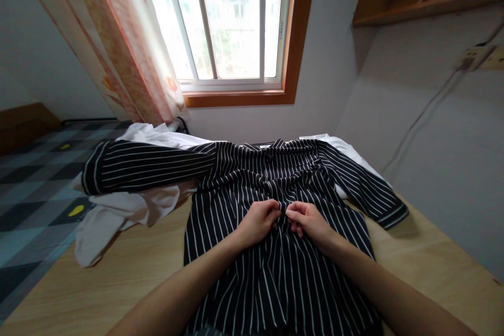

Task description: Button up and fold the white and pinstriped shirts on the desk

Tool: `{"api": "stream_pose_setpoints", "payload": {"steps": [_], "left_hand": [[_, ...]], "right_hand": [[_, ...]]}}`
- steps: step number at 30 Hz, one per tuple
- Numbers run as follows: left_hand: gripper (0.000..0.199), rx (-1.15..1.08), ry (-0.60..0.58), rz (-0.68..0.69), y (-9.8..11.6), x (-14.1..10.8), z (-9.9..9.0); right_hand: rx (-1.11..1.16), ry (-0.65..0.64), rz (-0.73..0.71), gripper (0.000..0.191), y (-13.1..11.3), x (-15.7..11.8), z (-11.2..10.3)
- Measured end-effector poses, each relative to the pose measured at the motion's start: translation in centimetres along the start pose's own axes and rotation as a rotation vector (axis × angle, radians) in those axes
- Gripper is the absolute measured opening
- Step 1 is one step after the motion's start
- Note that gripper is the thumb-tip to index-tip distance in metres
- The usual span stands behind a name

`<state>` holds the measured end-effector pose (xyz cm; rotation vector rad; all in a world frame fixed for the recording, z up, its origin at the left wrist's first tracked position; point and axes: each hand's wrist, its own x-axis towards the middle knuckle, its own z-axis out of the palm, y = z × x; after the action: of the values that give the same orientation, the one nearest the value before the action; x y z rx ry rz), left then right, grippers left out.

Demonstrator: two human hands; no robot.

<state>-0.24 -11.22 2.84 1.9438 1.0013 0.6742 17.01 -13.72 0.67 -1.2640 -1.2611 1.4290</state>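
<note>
A black shirt with white stripes [228, 220] lies spread on a light wooden board, its collar toward the window and its sleeves out to both sides. At the middle of its front, my left hand [262, 219] pinches the cloth between thumb and fingers. Close beside it, almost touching, my right hand [307, 218] grips the same front edge. Whatever small part lies between the fingertips is too small to tell. The cloth is creased around both hands.
White garments [118, 215] lie under and behind the shirt. The wooden board [433, 262] extends to both sides. A checked bed cover [35, 194] is at left, a curtain [114, 37] and window beyond, and a wall with a cable at right.
</note>
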Motion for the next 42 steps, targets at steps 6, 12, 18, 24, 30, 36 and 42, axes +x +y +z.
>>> {"api": "stream_pose_setpoints", "payload": {"steps": [6,12,18,24,30,36,42], "left_hand": [[0.015,0.245,0.016,0.082,0.2,-0.1,-0.2],[0.011,0.561,0.251,0.124,0.2,0.0,-2.6],[0.017,0.924,0.517,0.193,-0.6,0.8,-8.7],[0.035,1.233,0.671,-0.045,1.9,3.3,-17.8],[0.042,1.297,0.225,-0.404,0.9,4.7,-22.7],[0.04,1.266,0.386,-0.333,1.0,4.9,-24.1],[0.041,1.211,0.618,-0.466,2.4,6.6,-28.7]], "right_hand": [[-0.298,0.103,-0.141,0.018,-0.5,-0.6,-0.2],[-0.589,0.327,-0.335,0.019,-2.8,-0.7,-2.7],[-0.853,0.691,-0.442,0.031,-4.6,2.9,-11.3],[-1.078,0.731,-0.222,0.065,-4.9,8.6,-19.3],[-1.167,0.649,-0.016,0.078,-3.7,12.7,-21.7],[-1.298,0.636,0.017,0.034,-4.1,13.7,-22.1],[-1.187,0.93,-0.043,0.039,-8.1,14.3,-22.5]]}}
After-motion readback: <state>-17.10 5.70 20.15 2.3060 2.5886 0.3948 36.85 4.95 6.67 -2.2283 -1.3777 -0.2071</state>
